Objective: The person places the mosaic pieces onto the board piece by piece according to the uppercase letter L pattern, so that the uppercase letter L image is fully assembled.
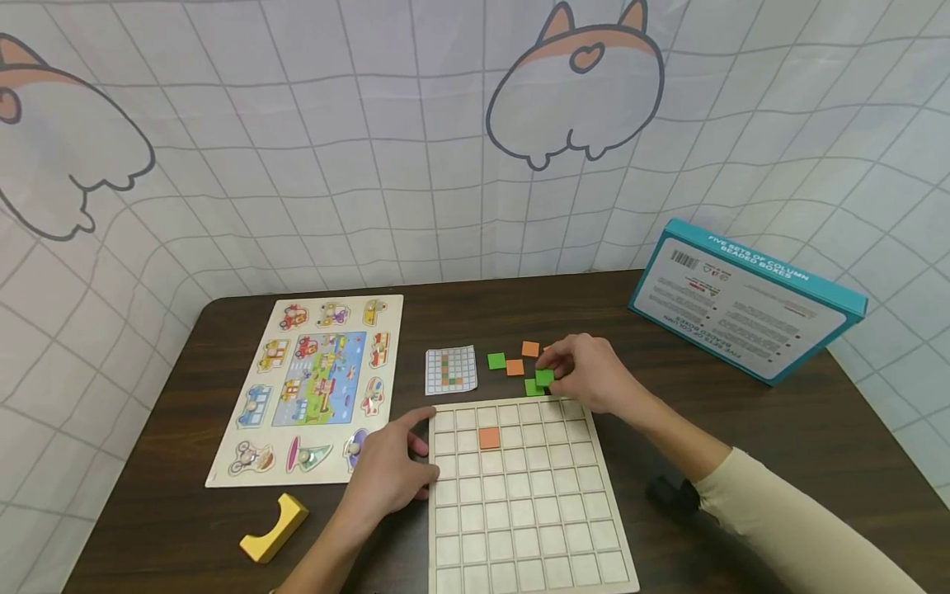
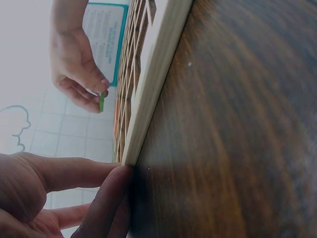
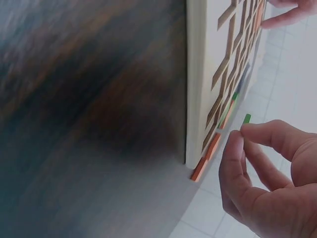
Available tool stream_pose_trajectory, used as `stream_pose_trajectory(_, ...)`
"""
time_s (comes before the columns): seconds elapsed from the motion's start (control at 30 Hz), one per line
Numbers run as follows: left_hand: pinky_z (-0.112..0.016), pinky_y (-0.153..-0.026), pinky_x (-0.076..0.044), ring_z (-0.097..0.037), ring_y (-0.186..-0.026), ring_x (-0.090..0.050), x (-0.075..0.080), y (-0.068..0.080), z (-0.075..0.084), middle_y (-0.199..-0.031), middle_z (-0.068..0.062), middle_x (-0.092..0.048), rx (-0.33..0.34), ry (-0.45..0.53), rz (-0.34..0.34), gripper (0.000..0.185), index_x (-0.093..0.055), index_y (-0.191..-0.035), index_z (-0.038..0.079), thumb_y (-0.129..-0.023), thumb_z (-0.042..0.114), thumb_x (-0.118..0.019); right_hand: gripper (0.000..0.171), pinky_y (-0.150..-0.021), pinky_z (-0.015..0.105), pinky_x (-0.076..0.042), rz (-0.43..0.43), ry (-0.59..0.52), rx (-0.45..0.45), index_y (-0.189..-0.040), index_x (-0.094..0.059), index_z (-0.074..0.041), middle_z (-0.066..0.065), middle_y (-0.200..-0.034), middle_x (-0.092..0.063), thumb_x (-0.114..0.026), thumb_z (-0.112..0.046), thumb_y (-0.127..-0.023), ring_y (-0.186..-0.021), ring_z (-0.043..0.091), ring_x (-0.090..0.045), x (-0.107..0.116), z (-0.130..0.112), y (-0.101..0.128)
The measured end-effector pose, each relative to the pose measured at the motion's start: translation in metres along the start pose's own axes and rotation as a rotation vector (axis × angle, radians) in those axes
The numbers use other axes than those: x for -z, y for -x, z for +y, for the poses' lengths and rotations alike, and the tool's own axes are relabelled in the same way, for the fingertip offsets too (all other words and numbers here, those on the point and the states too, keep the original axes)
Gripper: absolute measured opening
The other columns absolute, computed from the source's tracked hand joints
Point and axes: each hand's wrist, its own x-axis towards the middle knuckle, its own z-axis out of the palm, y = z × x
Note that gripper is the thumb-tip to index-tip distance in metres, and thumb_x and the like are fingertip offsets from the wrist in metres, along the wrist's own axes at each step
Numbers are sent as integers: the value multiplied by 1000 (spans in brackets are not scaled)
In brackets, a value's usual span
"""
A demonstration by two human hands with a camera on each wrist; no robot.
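A pale wooden grid board (image 1: pixel 519 503) lies on the dark table, with one orange tile (image 1: pixel 489 438) set in a cell near its top. My right hand (image 1: pixel 590 375) is just beyond the board's far edge and pinches a green square tile (image 1: pixel 544 377) between thumb and fingertips; the right wrist view shows that green tile (image 3: pixel 246 119) edge-on above the fingers. Loose green and orange tiles (image 1: pixel 514 363) lie beside it. My left hand (image 1: pixel 393 470) rests with straight fingers against the board's left edge, touching its corner (image 2: pixel 130 161).
A small pattern card (image 1: pixel 450 370) lies behind the board. A vehicle peg puzzle (image 1: pixel 315 384) sits at the left, a yellow curved block (image 1: pixel 275 528) near the front edge. A teal box (image 1: pixel 742 301) leans at the back right. A curtain wall stands behind.
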Motion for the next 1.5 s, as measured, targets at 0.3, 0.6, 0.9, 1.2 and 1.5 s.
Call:
stream_pose_trajectory(0.3,-29,-45,-56,-15,-47,-61,-1,0,0,-90,-10,-59,3,3,-3,77,-59,-145,11,-73,-8,-78,27,-79,34,-56,-7,-21,22,-107,-79,-9,5,-94,-72,-79,1,-82,-87,16,-63,-5,-8,5)
stream_pose_trajectory(0.6,-29,-44,-56,-15,-46,-62,0,0,0,-89,-10,-59,-6,-5,3,77,-59,-146,11,-74,-8,-78,26,-79,34,-56,-3,-21,36,-106,-79,-11,3,-95,-71,-79,1,-83,-86,15,-63,-11,-17,11)
stream_pose_trajectory(0.9,-29,-45,-56,-16,-46,-62,1,0,0,-90,-11,-59,3,4,-4,76,-59,-146,11,-74,-8,-77,28,-75,31,-54,-29,-75,30,-102,-79,-13,0,-91,-69,-76,4,-80,-86,16,-59,-22,-23,17)
stream_pose_trajectory(1.2,-29,-45,-55,-16,-46,-63,2,1,-1,-90,-10,-59,5,0,2,76,-59,-146,12,-74,-8,-77,28,-75,30,-54,-44,-85,73,-101,-79,-14,-1,-93,-69,-74,4,-79,-86,15,-60,-33,-31,22)
stream_pose_trajectory(1.5,-29,-45,-55,-16,-46,-63,1,0,-1,-90,-10,-60,3,-2,-5,77,-59,-146,11,-74,-8,-78,28,-73,27,-55,-80,-52,69,-99,-80,-14,-4,-90,-69,-79,4,-77,-81,10,-61,-44,-42,26)
